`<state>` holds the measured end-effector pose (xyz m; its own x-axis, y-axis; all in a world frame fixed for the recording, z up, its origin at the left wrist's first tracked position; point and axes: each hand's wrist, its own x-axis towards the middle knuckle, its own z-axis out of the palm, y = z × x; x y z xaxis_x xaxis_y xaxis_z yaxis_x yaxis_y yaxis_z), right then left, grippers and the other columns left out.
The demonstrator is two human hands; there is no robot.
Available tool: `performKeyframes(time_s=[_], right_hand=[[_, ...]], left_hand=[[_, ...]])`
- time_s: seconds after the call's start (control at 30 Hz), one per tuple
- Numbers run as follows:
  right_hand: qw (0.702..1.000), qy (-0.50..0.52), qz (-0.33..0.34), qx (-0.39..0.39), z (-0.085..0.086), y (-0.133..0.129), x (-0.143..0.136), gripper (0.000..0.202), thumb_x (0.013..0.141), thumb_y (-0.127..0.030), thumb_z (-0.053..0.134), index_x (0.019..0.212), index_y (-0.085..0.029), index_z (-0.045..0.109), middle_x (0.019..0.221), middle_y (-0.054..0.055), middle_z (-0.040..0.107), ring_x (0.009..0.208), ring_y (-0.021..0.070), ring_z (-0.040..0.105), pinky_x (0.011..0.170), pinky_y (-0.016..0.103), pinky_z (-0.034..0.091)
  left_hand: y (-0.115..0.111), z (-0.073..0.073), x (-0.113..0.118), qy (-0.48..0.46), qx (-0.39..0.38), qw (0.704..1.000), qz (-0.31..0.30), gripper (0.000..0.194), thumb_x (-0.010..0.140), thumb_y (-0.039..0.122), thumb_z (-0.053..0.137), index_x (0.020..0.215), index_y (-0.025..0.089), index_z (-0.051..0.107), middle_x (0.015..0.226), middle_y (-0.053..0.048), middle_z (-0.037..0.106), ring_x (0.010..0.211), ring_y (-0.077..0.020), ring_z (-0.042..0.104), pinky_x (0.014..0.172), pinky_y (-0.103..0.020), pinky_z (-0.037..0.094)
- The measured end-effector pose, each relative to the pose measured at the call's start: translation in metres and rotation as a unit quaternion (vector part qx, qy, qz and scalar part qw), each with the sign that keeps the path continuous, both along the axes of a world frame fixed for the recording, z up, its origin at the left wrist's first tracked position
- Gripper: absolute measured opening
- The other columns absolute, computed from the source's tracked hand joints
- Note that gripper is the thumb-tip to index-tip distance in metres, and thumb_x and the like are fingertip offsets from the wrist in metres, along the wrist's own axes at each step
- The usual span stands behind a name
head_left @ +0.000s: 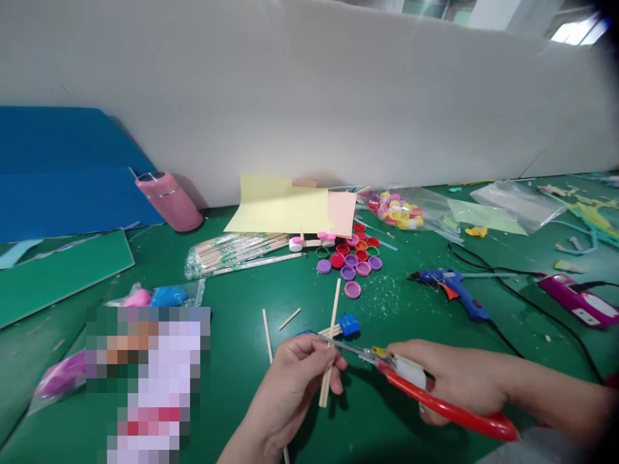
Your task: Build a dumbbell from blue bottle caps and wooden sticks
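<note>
My left hand [300, 370] is closed on pale wooden sticks [334, 306], pinching them between thumb and fingers. One stick stands nearly upright in the view, and its lower end shows below my fingers. Around the red handle of a pair of shears [435, 399] my right hand [449, 377] is wrapped. The shears' blades reach left to the sticks at my left fingertips; whether they touch the wood I cannot tell. Just behind the fingers, short sticks lead to a blue block-like piece [349, 325]. A short stick offcut [289, 319] and a longer stick [267, 335] lie left of the sticks.
Coloured bottle caps [353, 289] lie beyond my hands, beside a small stick-and-cap assembly [312, 243] and bagged sticks [236, 253]. At right are a blue glue gun [454, 290] with its cord and a purple power strip [580, 299]. A pink flask [169, 201] stands at back left.
</note>
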<state>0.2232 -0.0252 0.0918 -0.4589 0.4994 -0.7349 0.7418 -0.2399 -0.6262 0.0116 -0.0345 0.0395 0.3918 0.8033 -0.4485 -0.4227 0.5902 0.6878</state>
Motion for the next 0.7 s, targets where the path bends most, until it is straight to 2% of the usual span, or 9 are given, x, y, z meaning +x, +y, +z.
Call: performKeyframes(time_s=[0.13,0.43,0.57,0.7], right_hand=[[0.999,0.006,-0.016,-0.033,-0.0019,0.0004,-0.0012,0.029,0.051,-0.003,0.053,0.074,-0.019,0.044,0.053,-0.011,0.036,0.046,0.0056,0.033,0.041,0.015,0.027],[0.999,0.008,-0.026,-0.040,-0.0080,-0.0021,0.0028,0.031,0.050,-0.003,0.054,0.075,-0.018,0.046,0.054,-0.011,0.036,0.048,0.0056,0.033,0.041,0.015,0.027],[0.999,0.009,-0.030,-0.026,-0.0086,-0.0040,0.0034,0.030,0.050,-0.004,0.054,0.075,-0.018,0.047,0.055,-0.010,0.036,0.049,0.0060,0.034,0.042,0.016,0.026],[0.997,0.019,-0.068,-0.014,-0.0061,-0.0050,0.0048,0.029,0.051,-0.004,0.053,0.075,-0.019,0.046,0.054,-0.010,0.036,0.048,0.0060,0.032,0.043,0.016,0.026]], left_hand=[[-0.0007,0.0011,0.0000,0.000,-0.001,1.000,0.002,0.013,0.069,0.018,0.065,0.062,0.009,0.058,0.060,-0.006,0.066,0.040,-0.0065,0.055,0.042,-0.015,0.034],[0.0014,-0.0037,0.0028,0.010,0.002,1.000,-0.004,0.014,0.070,0.019,0.064,0.063,0.009,0.056,0.060,-0.006,0.066,0.040,-0.0066,0.055,0.041,-0.016,0.034],[0.0001,-0.0058,0.0026,0.016,0.005,1.000,-0.016,0.013,0.070,0.019,0.063,0.063,0.010,0.056,0.060,-0.005,0.065,0.039,-0.0072,0.054,0.039,-0.016,0.032],[-0.0012,-0.0062,0.0042,0.039,0.007,0.999,-0.035,0.016,0.070,0.020,0.062,0.060,0.012,0.053,0.059,-0.003,0.064,0.038,-0.0070,0.053,0.041,-0.018,0.033]])
